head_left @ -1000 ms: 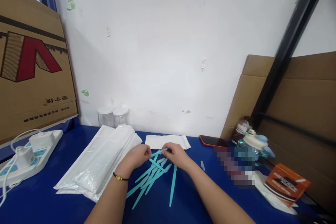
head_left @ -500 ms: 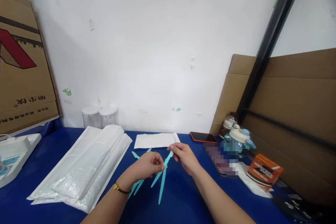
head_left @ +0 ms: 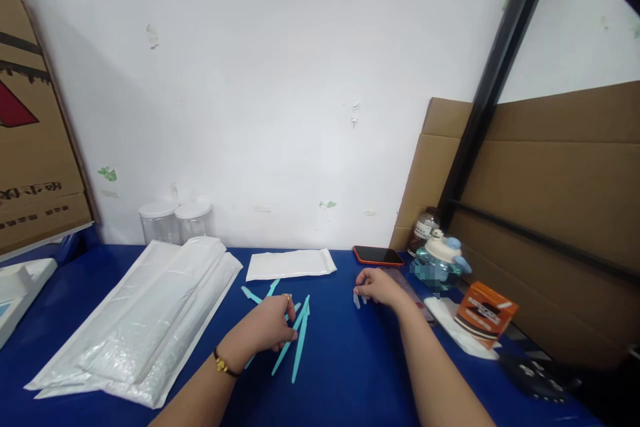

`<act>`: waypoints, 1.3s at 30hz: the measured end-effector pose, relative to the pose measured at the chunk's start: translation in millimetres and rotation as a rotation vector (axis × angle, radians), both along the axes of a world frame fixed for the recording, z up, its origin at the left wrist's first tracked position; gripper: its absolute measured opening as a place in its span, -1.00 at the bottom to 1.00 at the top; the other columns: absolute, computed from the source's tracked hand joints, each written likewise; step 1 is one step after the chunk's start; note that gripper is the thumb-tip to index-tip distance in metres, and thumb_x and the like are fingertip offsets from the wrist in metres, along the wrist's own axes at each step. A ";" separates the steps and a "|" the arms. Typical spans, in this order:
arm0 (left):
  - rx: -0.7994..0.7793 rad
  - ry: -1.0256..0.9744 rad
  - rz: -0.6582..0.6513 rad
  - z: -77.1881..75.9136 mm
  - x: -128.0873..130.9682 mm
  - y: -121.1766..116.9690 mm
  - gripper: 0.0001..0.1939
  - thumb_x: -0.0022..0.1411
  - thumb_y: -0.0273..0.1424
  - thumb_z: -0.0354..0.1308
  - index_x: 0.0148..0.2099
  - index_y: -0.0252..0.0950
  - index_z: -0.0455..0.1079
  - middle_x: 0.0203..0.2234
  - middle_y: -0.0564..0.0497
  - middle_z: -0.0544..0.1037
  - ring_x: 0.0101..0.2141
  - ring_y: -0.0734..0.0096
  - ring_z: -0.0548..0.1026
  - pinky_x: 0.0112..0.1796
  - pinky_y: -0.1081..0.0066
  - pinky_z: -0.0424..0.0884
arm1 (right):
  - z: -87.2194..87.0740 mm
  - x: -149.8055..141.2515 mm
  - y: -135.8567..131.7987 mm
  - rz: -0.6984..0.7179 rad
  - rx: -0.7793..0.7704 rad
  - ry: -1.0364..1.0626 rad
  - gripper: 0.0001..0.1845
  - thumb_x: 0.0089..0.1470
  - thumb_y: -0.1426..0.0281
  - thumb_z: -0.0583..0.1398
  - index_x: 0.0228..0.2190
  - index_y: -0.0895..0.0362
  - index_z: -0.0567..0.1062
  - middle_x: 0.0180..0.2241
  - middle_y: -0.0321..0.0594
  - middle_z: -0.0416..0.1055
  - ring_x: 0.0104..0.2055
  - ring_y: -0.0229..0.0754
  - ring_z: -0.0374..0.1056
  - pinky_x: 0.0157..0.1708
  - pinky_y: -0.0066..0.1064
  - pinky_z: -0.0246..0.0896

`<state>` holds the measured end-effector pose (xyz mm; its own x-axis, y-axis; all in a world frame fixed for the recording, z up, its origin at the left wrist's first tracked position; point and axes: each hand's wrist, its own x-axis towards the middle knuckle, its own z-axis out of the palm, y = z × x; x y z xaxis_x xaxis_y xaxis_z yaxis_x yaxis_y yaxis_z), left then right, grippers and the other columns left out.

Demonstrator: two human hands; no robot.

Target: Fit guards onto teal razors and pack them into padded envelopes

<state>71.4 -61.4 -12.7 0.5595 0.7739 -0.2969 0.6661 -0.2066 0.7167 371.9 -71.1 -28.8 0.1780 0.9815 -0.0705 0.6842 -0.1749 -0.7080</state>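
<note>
My left hand (head_left: 273,325) is curled over several thin teal plastic sticks (head_left: 301,341) that fan out on the blue table (head_left: 345,380). It pinches their upper ends, and a ring and a gold bracelet show on that hand and wrist. My right hand (head_left: 379,286) is apart to the right, fingers bent down. Its fingertips pinch a small clear cap (head_left: 357,301) lying on the table.
A stack of long white sterile pouches (head_left: 145,317) lies at left, with a single small pouch (head_left: 290,264) behind the sticks. Two clear jars (head_left: 175,220) stand at the wall. A phone (head_left: 377,255), water bottle (head_left: 440,261) and orange box (head_left: 485,312) are at right. Cardboard (head_left: 550,180) leans behind them.
My right hand let go of the teal stick and moved right to the small clear cap. My left hand lowered the sticks to the table. The view has panned right.
</note>
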 end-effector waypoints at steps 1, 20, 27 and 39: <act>0.003 -0.014 0.001 -1.1 2.6 -1.6 -0.75 -0.08 -0.45 0.10 -0.30 -0.26 0.15 -0.69 0.16 0.37 -0.66 0.47 0.38 -0.64 0.56 0.23 | -2.3 -0.1 0.1 0.008 -0.014 -0.004 -0.84 -0.20 0.44 0.27 -0.47 0.18 0.41 -0.70 -0.37 0.33 -0.72 -0.38 0.16 -0.69 -0.55 -0.06; 0.539 0.384 0.095 6.2 -3.9 1.7 -0.81 -0.16 -0.41 0.08 -0.38 -0.22 0.38 -0.39 0.00 0.50 -0.36 0.23 0.45 -0.45 0.41 0.19 | 4.8 -60.9 -1.3 0.095 0.425 -0.107 -0.81 -0.03 0.32 0.09 -0.49 0.12 0.47 -0.62 -0.35 0.27 -0.57 -0.31 0.15 -0.56 -0.51 -0.03; 0.524 0.243 0.169 -1.4 -1.6 15.3 -0.85 -0.06 -0.38 0.05 -0.37 -0.22 0.39 -0.42 0.03 0.49 -0.39 0.35 0.43 -0.47 0.47 0.13 | -2.1 -83.3 2.2 0.146 0.376 0.159 -0.78 -0.05 0.25 0.17 -0.43 0.15 0.50 -0.64 -0.37 0.21 -0.58 -0.34 0.09 -0.57 -0.51 -0.05; 0.445 -0.003 0.098 6.7 0.9 18.5 -0.68 0.09 -0.15 -0.01 -0.30 -0.25 0.42 -0.51 0.08 0.39 -0.51 0.48 0.30 -0.54 0.50 0.06 | -0.4 -124.9 1.8 0.144 0.280 0.773 -0.66 -0.16 0.16 0.26 -0.46 0.21 0.49 -0.56 -0.27 0.36 -0.66 -0.42 0.05 -0.66 -0.53 -0.14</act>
